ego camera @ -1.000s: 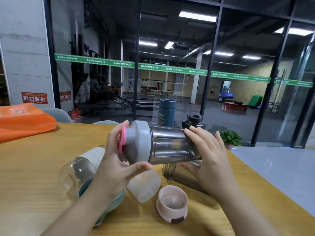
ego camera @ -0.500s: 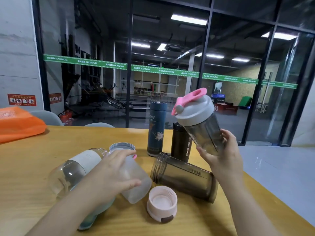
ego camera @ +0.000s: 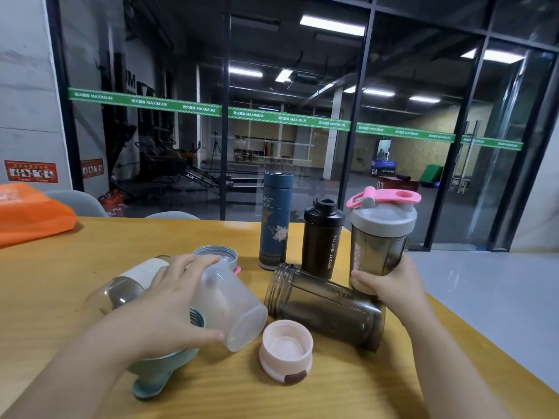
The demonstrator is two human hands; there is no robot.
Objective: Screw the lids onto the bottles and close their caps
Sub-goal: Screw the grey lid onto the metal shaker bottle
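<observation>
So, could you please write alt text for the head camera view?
A person's right hand stands a grey-lidded shaker bottle upright on a wooden table, while the left hand grips a frosted bottle lying down. A pink lid lies loose nearby.

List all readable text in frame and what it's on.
"SPORT BOTTLE": black bottle.
"MAXIMUM", repeated, beside unreadable characters: green strip on the glass wall.
"04" and "03": boxes behind the glass.
Grey-lidded shaker lettering, lying smoky bottle print, red signs: too blurred.

Wooden table (ego camera: 60, 282) under bottles (ego camera: 326, 309), lids (ego camera: 286, 346)
</observation>
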